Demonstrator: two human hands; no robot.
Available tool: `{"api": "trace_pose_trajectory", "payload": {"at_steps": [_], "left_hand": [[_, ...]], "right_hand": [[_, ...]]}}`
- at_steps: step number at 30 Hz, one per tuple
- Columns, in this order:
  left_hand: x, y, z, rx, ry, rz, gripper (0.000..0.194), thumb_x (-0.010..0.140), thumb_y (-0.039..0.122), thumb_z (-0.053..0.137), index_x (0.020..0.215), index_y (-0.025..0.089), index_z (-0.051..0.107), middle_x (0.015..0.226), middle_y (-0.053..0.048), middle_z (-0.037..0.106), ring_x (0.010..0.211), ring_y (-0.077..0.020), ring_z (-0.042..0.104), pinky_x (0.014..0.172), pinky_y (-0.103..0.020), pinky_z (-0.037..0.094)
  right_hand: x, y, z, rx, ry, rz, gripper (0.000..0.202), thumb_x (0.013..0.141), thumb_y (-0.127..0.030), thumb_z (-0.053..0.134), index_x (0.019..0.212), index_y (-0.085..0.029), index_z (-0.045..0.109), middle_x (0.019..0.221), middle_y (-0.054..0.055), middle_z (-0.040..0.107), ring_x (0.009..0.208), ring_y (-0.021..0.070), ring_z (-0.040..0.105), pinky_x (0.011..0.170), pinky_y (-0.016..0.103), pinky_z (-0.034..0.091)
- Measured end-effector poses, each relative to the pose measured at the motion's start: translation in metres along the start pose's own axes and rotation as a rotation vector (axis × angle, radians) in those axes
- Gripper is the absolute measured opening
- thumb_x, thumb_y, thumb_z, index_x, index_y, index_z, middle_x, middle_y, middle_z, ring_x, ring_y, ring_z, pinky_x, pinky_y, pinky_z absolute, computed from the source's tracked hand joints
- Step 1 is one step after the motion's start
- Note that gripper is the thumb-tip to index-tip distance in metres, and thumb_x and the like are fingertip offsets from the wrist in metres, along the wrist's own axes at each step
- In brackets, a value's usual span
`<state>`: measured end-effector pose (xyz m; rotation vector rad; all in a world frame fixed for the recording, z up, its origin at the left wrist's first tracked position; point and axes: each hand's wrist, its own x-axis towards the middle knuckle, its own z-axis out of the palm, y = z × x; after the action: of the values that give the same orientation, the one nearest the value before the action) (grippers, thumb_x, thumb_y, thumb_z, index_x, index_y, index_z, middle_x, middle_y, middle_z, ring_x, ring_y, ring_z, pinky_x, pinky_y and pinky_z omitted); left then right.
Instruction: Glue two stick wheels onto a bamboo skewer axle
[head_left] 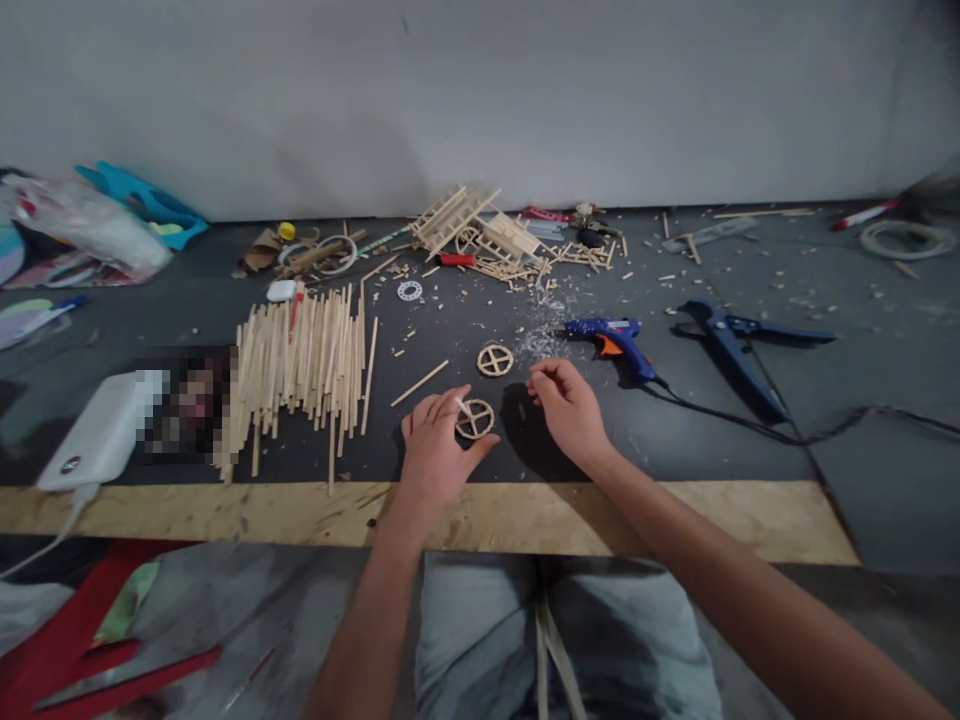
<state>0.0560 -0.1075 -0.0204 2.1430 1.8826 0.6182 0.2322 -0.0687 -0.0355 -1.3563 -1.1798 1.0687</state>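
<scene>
My left hand [436,442] has its thumb and fingers round a small wooden wheel [475,419] with crossed spokes, close above the dark tabletop. A second spoked wooden wheel [495,360] lies flat just beyond it. To the right, my right hand [568,405] is closed with fingertips pinched together; whatever they hold, if anything, is too small to make out. A blue hot glue gun [609,332] with an orange trigger rests past my right hand. One loose wooden stick [420,383] lies beside my left hand.
Many wooden sticks [307,370] are spread at the left, near a white power bank [101,430]. Behind stands a wooden stick model [461,222] among offcuts. A blue pipe cutter [739,360] and the glue gun's cord [720,422] occupy the right.
</scene>
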Motion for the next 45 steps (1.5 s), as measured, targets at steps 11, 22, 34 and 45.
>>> {"api": "trace_pose_trajectory", "payload": {"at_steps": [11,22,34,45], "left_hand": [[0.029,-0.015,-0.001,-0.077,0.004,-0.068,0.054,0.071,0.039,0.067,0.119,0.02,0.051,0.123,-0.012,0.057,0.117,-0.0311,0.046,0.095,-0.049,0.034],[0.026,-0.019,-0.008,-0.32,0.161,-0.071,0.023,0.08,0.036,0.056,0.098,0.022,0.065,0.098,-0.005,0.068,0.091,-0.0186,0.062,0.081,-0.034,0.048],[0.029,-0.02,-0.004,-0.276,0.18,-0.075,0.02,0.081,0.034,0.056,0.091,0.021,0.067,0.09,-0.005,0.069,0.081,-0.0168,0.063,0.075,-0.031,0.049],[0.028,-0.019,-0.004,-0.357,0.128,-0.108,0.023,0.079,0.036,0.057,0.095,0.021,0.066,0.091,-0.005,0.068,0.078,-0.0157,0.061,0.072,-0.029,0.047]], "right_hand": [[0.002,0.001,0.0,0.035,-0.002,0.009,0.015,0.08,-0.034,0.049,0.087,-0.022,0.055,0.074,0.0,0.059,0.069,0.0148,0.055,0.063,0.028,0.044],[0.0,0.0,0.0,0.044,-0.007,0.012,0.015,0.079,-0.033,0.049,0.087,-0.022,0.054,0.075,0.0,0.058,0.069,0.0143,0.055,0.062,0.027,0.043],[0.0,-0.001,0.0,0.061,-0.012,0.02,0.013,0.079,-0.031,0.05,0.088,-0.022,0.055,0.076,0.0,0.059,0.069,0.0141,0.055,0.063,0.027,0.043],[0.0,0.0,0.0,0.001,-0.027,-0.006,0.014,0.079,-0.03,0.05,0.088,-0.021,0.053,0.075,-0.001,0.056,0.066,0.0131,0.052,0.059,0.026,0.041]]}}
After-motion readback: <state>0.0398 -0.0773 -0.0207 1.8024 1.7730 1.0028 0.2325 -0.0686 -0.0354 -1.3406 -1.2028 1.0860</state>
